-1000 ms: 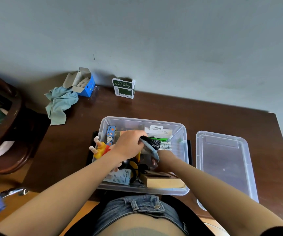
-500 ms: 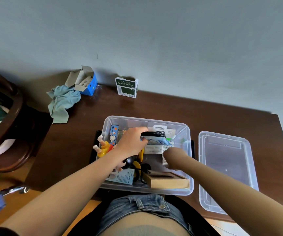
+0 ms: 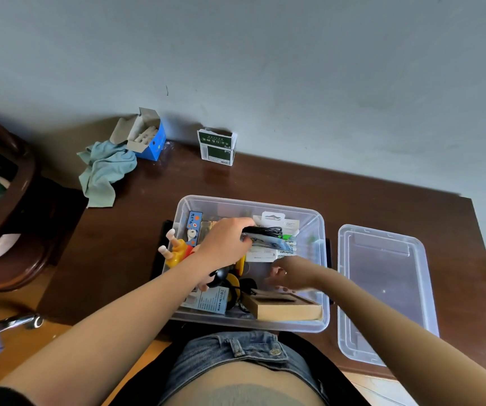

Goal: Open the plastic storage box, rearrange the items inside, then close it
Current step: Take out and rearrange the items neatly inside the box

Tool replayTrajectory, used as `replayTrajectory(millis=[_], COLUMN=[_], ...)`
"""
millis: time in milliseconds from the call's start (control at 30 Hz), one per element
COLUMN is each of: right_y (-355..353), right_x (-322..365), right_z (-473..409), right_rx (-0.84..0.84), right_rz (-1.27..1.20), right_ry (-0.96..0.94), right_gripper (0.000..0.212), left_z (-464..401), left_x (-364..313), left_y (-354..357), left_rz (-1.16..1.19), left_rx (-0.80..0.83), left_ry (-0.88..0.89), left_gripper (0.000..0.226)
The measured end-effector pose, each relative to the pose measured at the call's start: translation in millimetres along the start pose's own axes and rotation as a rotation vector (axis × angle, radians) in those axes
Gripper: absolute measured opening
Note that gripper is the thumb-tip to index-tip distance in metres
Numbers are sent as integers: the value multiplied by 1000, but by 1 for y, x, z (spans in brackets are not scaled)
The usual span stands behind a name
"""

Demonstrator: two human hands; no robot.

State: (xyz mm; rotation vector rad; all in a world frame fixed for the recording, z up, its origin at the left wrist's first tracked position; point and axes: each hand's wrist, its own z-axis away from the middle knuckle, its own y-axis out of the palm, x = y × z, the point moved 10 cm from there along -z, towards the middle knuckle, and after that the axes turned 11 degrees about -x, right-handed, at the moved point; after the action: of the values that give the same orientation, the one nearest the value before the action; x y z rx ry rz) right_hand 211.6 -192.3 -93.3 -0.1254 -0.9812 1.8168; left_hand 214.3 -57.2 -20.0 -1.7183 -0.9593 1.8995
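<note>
1. My left hand (image 3: 224, 244) pinches a coiled black cable (image 3: 265, 230) together with a flat blue packet (image 3: 268, 241) over the far half of the clear box (image 3: 317, 325). The coil pokes out just past my fingertips and I judge only part of it is caught, so a loop could slide free and fall back among the things below my grip.
2. My right hand (image 3: 290, 275) sits lower in the box, toward my body from that pinch, fingers loosely curled. I cannot tell whether it holds anything; motion blur hides the fingertips. If it gropes blind, it may knock the brown carton (image 3: 285, 309) lying just below it against the near wall.
3. The white packets (image 3: 276, 250) stand right under the cable I hold. Pulling the cable sideways could drag them flat or tip them over.
4. The yellow toy (image 3: 178, 250) leans at the box's left wall beside my left wrist, its feet sticking up over the rim. A careless swing of my forearm could push it out onto the table (image 3: 265, 180).
5. The lid (image 3: 382, 288) lies off the box on the table, to the right of my right arm, near the table's front edge. My elbow coming back could nudge it off.
6. The box itself sits at the table's near edge, against my lap. Leaning weight on the near wall might tilt it toward me, and anything left standing tall would stop the lid from seating later.
</note>
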Motion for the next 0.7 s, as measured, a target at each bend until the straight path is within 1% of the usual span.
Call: replayTrajectory(millis=[33, 67, 100, 133, 167, 233, 267, 333, 433, 533, 700], right_y=[1, 2, 5, 8, 10, 9, 7, -9, -35, -45, -78], right_x=[5, 10, 10, 7, 4, 6, 11, 16, 6, 8, 12], right_z=[11, 23, 33, 39, 40, 39, 37, 35, 29, 27, 39], right_rx=[100, 185, 238, 245, 215, 124, 89, -16, -221, -305, -498], right_rz=[-160, -229, -222, -174, -110, -58, -76, -111, -69, -35, -262], right_ry=[-42, -83, -111, -131, -147, -187, -214, -255, -200, -200, -235], right_gripper=[43, 51, 61, 70, 78, 83, 79, 65, 52, 44, 30], left_z=[0, 0, 0, 0, 0, 0, 0, 0, 1, 2, -1], left_x=[0, 1, 2, 2, 2, 1, 0, 0, 0, 1, 5], left_y=[1, 1, 2, 3, 3, 4, 4, 2, 3, 4, 1], left_rz=[-8, -16, -22, -24, -23, -15, -12, -13, -14, 0, 50], left_rx=[6, 9, 12, 17, 22, 30, 31, 29, 32, 31, -11], left_ry=[-1, -6, -9, -11, -12, -11, -12, -16, -16, -18, -47], left_gripper=[18, 18, 19, 19, 20, 20, 20, 19, 18, 21, 30])
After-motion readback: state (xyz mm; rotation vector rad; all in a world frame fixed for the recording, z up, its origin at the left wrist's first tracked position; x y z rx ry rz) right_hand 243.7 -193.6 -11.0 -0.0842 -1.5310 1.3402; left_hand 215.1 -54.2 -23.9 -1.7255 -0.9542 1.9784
